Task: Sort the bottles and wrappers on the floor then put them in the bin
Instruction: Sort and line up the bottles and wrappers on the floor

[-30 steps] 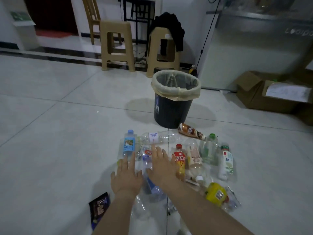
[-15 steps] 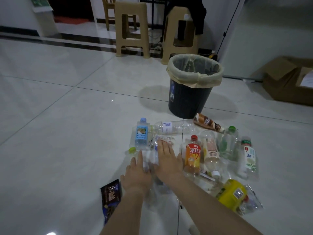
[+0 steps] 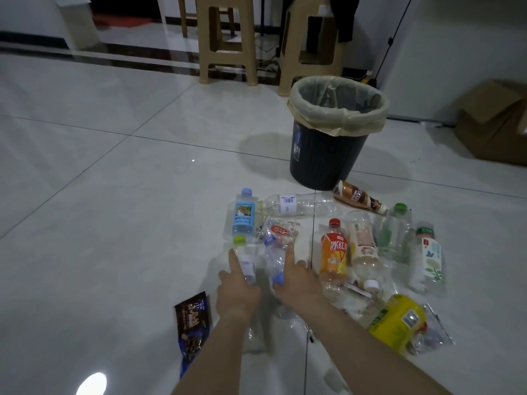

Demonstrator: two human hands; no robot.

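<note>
Plastic bottles and wrappers are spread across the tiled floor [image 3: 114, 223] in front of the bin [image 3: 322, 158]. The lime-capped clear bottle [image 3: 247, 263] is gripped by the left hand [image 3: 238, 289], with the index finger laid straight along the body and the other fingers curled round it. The crushed blue-capped bottle [image 3: 274, 259], just beside it, is held by the right hand [image 3: 296, 277] in the same manner. Half a second ago both hands were pressed flat on these bottles with fingers spread; the fingers have since been closed. Both bottles are still on the floor.

Beyond the hands, a blue-label water bottle [image 3: 243, 215], a red-printed clear wrapper [image 3: 281, 230] and a long clear bottle [image 3: 296, 205] are laid near one another. To the right, an orange soda bottle [image 3: 333, 252], a beige-label bottle [image 3: 363, 243], a green-capped bottle [image 3: 395, 229] and a white-label tea bottle [image 3: 430, 255] are set side by side. A brown coffee bottle [image 3: 358, 199] is lying at the foot of the bin. A yellow-label bottle [image 3: 396, 323] is placed nearest on the right, and a dark snack wrapper [image 3: 192, 323] is lying left of the left forearm. These items are unchanged in position.

The bin is lined with a pale bag [image 3: 339, 121]. Two beige stools [image 3: 225, 38] and a cardboard box [image 3: 496, 124] are located behind it.
</note>
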